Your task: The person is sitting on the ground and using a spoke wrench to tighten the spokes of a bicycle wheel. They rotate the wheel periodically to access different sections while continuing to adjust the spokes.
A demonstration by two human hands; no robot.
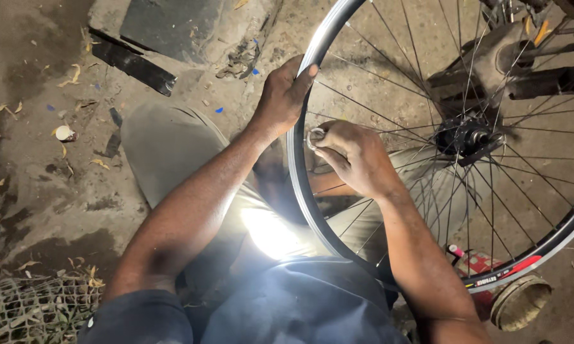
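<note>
Dark shorts (299, 306) and bent knees fill the near foreground. Left hand (283, 95) curls shut around the bare wheel rim (297, 185), thumb on the outer edge. Right hand (354, 156) sits inside the rim among spokes (389, 121), fingers pinched on a small metal tool (313, 137), possibly a spoke key. Hub (465, 137) lies to the right; 1 round tin (519, 302) rests on dirt ground (45, 191).

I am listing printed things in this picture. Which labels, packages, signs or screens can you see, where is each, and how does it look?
Rim label: on the wheel rim, lower right; a narrow curved strip, black with small pale print, next to a red patch.
Red package: on the ground behind the rim, lower right; red with pale marks, mostly hidden.
No signs or screens in view.
</note>
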